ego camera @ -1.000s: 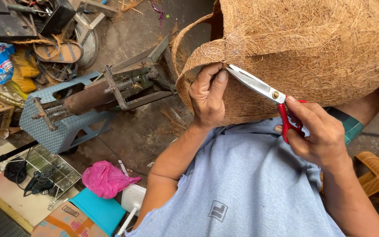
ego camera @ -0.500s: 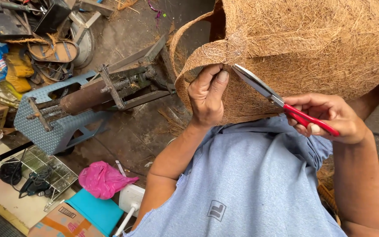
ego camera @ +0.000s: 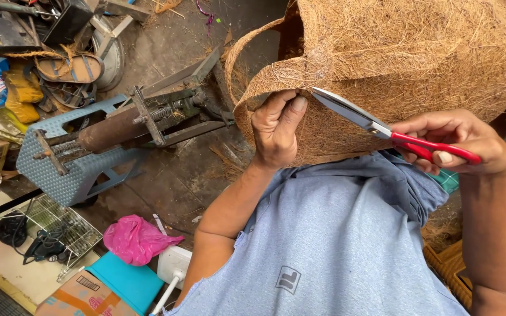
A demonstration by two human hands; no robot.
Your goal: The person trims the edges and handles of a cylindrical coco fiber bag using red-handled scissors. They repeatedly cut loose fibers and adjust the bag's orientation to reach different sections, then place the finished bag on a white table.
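While pinched in the left grip (ego camera: 276,126), coir basket (ego camera: 405,64) rim beside right grip (ego camera: 449,140) clutching scissors (ego camera: 382,126)

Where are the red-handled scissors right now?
The red-handled scissors are in the right hand, blades against the brown coir basket beside the left hand.

The person wears a grey-blue sleeveless shirt (ego camera: 329,234) of soft, creased cloth, with a small grey square emblem (ego camera: 288,280) printed low on its front. Both arms are bare from the shoulder down to each grip, with no watch, ring or glove on the left hand (ego camera: 276,131) or the right hand (ego camera: 455,140). The fingernails are short and unpainted.
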